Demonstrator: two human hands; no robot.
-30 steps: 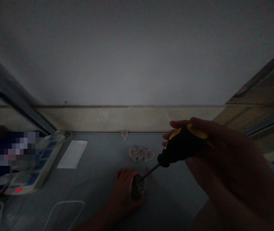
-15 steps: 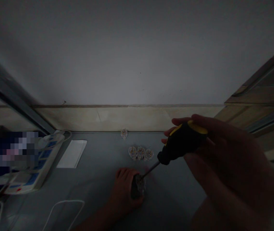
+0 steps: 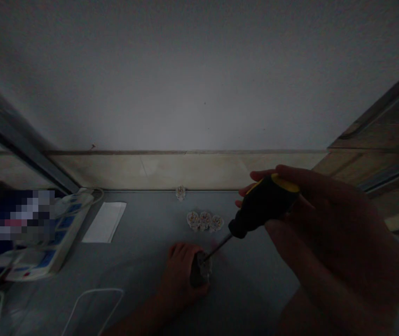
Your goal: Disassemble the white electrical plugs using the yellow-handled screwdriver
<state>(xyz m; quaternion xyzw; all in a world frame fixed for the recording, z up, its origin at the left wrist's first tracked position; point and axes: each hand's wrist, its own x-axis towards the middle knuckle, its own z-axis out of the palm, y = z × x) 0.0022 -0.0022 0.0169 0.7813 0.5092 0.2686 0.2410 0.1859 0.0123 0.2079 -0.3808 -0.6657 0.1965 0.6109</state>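
My right hand [image 3: 329,233] is closed around the black and yellow handle of a screwdriver [image 3: 262,205]. The shaft slants down to the left, and its tip meets a small clear and dark piece [image 3: 201,268] with metal bits inside. My left hand [image 3: 183,275] grips that piece against the table, fingers wrapped round its left side. Just beyond stand three similar clear round pieces [image 3: 204,220] side by side in a row. Another single clear piece [image 3: 180,192] sits near the back edge. The dim light hides the exact kind of these pieces.
At the left lies a white power strip [image 3: 54,261] with blue sockets and plugs in it. Beside it is a folded white paper [image 3: 104,222]. A white cable [image 3: 97,290] loops on the grey table [image 3: 143,224]. A wall [image 3: 199,84] rises behind.
The screwdriver handle has shifted very slightly to the left in my right hand. My left hand stays in place on the clear and dark piece.
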